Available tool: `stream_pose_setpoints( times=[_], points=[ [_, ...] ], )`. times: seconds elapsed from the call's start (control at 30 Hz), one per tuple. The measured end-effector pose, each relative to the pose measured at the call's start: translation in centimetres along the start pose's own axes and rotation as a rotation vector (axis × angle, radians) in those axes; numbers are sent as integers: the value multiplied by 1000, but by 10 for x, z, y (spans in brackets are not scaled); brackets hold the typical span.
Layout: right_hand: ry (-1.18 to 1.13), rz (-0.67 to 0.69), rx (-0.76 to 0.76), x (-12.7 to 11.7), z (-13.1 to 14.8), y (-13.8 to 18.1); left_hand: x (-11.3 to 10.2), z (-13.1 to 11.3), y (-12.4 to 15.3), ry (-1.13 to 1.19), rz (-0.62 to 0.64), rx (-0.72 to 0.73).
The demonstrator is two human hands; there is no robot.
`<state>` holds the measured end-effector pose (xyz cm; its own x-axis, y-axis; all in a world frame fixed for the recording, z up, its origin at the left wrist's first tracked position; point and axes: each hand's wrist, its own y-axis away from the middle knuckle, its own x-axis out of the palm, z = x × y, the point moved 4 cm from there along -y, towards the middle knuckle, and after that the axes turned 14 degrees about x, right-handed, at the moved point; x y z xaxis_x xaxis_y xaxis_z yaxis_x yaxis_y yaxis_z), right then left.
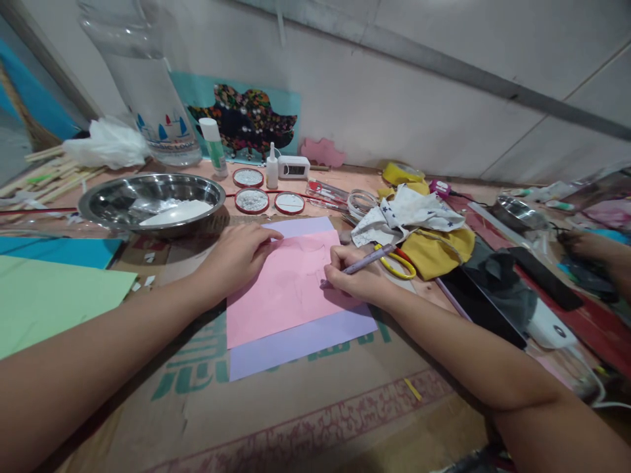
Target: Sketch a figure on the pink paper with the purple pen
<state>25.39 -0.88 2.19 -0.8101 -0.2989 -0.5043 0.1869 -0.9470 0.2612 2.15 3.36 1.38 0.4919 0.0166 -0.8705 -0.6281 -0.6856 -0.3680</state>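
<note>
A pink sheet of paper [271, 312] lies on top of a purple sheet [300, 351], and faint pencil-like lines show on the pink one. My left hand [241, 255] rests flat at the sheet's upper left edge, fingers stretched out and holding nothing. In my right hand [352, 274] is a greyish-purple pen [371, 257], its tip down at the right part of the pink sheet. Just beyond that hand lie yellow-handled scissors [401, 268], partly covered by cloth.
Cardboard [236, 420] lies under the papers. To the left are a steel bowl [152, 226] and green paper [59, 299]. Behind stand a water bottle [152, 98], a glue stick [213, 148] and small round dishes. At right are cloths [438, 253], a phone [480, 299] and another person's hand [591, 249].
</note>
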Motion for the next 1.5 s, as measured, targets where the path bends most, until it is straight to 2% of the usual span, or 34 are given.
stream_pose_setpoints(
  times=[0.13,0.9,1.3,1.37,1.5],
  points=[
    [-21,-20,-11,-1,2,1,0,1,0,-3,4,-2],
    [-39,32,40,0,2,4,1,1,1,-12,-14,19],
    [-124,72,57,2,3,10,1,2,1,-9,-3,21],
    [-120,55,48,2,1,12,1,2,1,-7,1,22],
    [-86,-66,17,-3,-2,11,1,3,1,-2,3,25]
  ],
)
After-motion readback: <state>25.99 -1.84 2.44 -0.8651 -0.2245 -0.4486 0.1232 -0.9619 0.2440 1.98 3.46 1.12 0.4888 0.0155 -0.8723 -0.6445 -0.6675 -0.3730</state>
